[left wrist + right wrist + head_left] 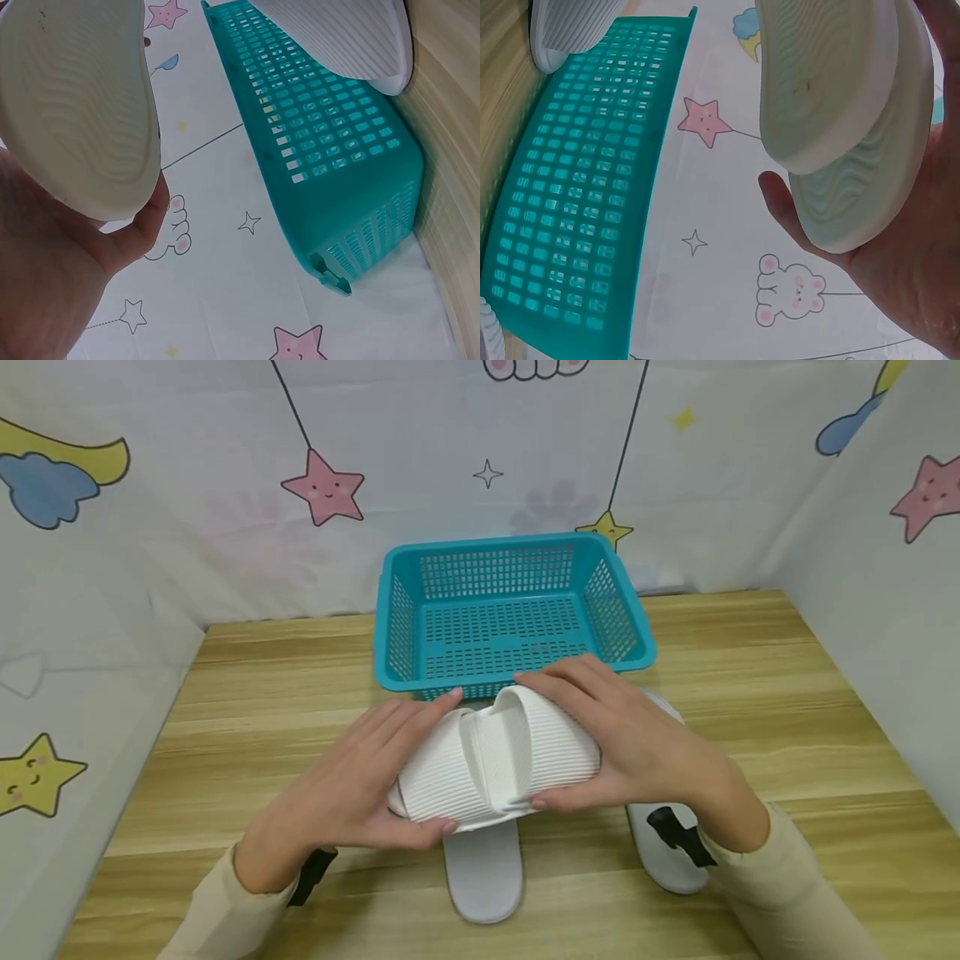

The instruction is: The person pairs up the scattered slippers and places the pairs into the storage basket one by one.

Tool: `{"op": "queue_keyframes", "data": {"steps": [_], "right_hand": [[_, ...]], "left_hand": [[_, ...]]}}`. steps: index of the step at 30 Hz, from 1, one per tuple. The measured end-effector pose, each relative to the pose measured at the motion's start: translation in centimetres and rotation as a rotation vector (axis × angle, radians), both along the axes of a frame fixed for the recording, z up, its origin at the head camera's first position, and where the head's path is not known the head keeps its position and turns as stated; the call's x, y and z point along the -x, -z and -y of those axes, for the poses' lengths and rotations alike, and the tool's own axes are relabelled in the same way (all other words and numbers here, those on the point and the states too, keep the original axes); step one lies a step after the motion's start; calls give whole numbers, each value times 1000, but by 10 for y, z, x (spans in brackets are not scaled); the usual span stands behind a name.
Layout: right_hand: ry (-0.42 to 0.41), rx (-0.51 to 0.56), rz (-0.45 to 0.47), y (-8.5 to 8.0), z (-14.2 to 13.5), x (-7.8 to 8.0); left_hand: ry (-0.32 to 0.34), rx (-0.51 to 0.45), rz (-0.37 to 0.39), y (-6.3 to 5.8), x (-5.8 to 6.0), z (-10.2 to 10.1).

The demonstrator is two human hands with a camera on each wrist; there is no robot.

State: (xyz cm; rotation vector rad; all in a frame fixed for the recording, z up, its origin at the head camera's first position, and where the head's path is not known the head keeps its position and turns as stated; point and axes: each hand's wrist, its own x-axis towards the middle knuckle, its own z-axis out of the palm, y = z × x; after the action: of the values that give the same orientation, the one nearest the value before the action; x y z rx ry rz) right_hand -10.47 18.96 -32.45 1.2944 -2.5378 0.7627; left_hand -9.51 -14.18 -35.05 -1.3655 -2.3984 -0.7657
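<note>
White slippers [498,760] are held as a pair in the air above the middle of the surface [277,677], just on the near side of the blue basket [487,545]; how they are tucked against each other cannot be fully told. The left end is gripped by the left hand [360,785] and the right end by the right hand [622,739], thumbs on the near side and fingers bent round the far side, so the hands are parted only by the slippers' thickness. A light, soft foam is suggested, springy under pressure, fairly grippy and hard to break; the ribbed straps would be squashed by a tight squeeze, so the firmer soles are better pinched. The basket is set at the far edge, against the patterned cloth [420,460], and its raised near rim would have to be cleared by anything moved forward. One grey slipper [486,877] is seen below the pair towards the near edge; a second grey slipper [678,868], further right, is partly covered by the right arm.
</note>
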Motion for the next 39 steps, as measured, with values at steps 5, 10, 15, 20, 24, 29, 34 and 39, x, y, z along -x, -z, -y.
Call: {"op": "queue_keyframes", "data": {"steps": [5, 10, 15, 20, 24, 29, 34, 39], "right_hand": [[5, 24, -8, 0, 1, 1], [-12, 68, -41, 1, 3, 0], [-29, 86, -62, 2, 8, -1], [-29, 103, -73, 4, 11, -2], [-37, 129, -77, 6, 13, -3], [-43, 147, -72, 6, 15, -4], [-50, 143, -66, 7, 16, -6], [-51, 134, -69, 8, 17, -5]], "left_hand": [[5, -21, -10, 0, 1, 0], [14, -27, -9, 0, 0, -1], [23, -12, 8, -1, 0, -2], [28, -11, 19, 0, -2, -4], [43, -28, 17, 0, -3, -5], [56, -61, -3, -1, -4, -6], [56, -62, -9, -1, -5, -7], [41, -30, 13, -2, -6, -8]]}}
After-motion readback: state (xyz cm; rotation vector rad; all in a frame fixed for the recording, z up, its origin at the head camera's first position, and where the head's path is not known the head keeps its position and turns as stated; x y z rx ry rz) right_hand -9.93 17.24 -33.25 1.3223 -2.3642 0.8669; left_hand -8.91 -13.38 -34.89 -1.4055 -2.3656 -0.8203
